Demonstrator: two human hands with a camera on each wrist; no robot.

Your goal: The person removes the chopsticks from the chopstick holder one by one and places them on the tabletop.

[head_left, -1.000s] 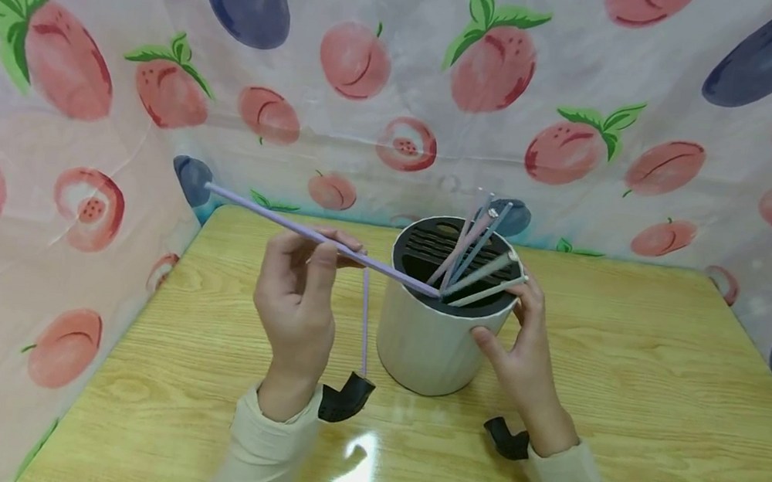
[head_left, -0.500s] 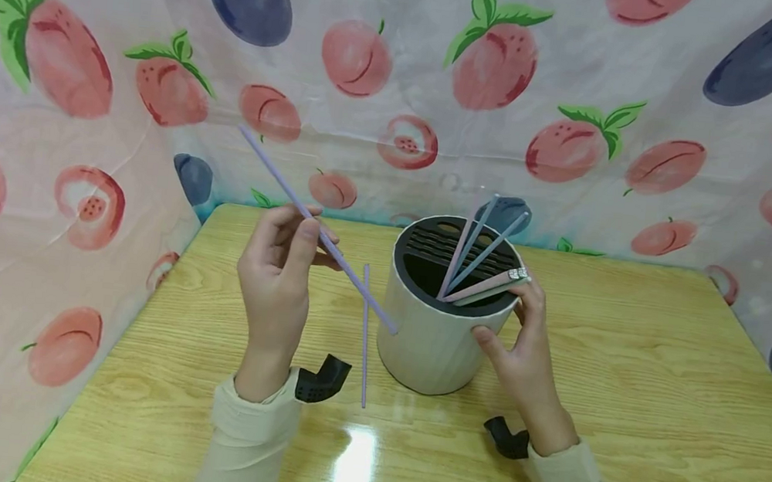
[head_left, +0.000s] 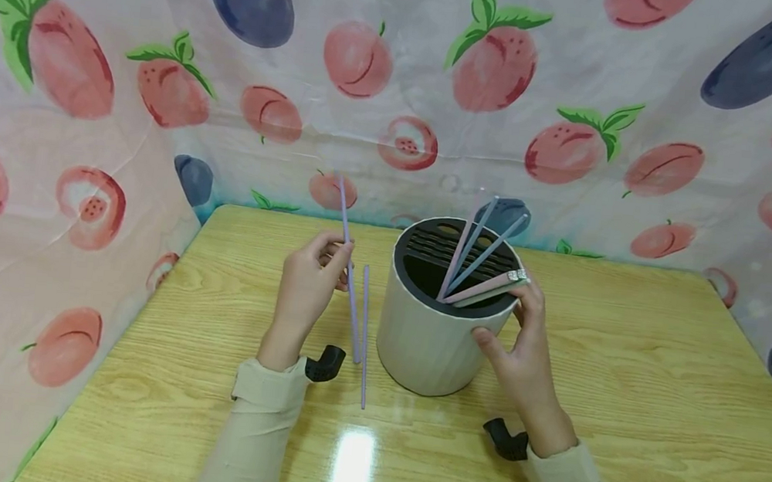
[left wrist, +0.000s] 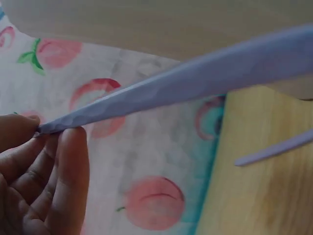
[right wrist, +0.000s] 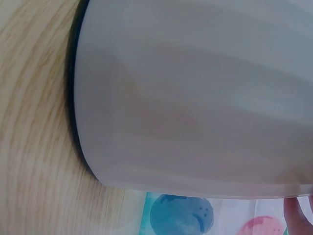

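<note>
A pale, fruit-printed cloth [head_left: 420,66] hangs from nine o'clock through twelve to three around the yellowish wood-grain table [head_left: 658,391]; white glare [head_left: 351,470] shines near six o'clock

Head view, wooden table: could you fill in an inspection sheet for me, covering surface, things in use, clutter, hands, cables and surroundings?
Surface: yellow wood-grain table, with a bright reflection near the front.
Things in use: round off-white container with a black slotted top, upright, with slim pink, blue and pale green sticks leaning in it; one slim purple stick lies on the table, left of the container.
Clutter: nothing seen.
Hands: left hand pinches a second slim purple stick between its fingers; right hand grips the container's right side.
Cables: nothing seen.
Surroundings: pale fabric backdrop printed with pink and dark blue fruit.
</note>
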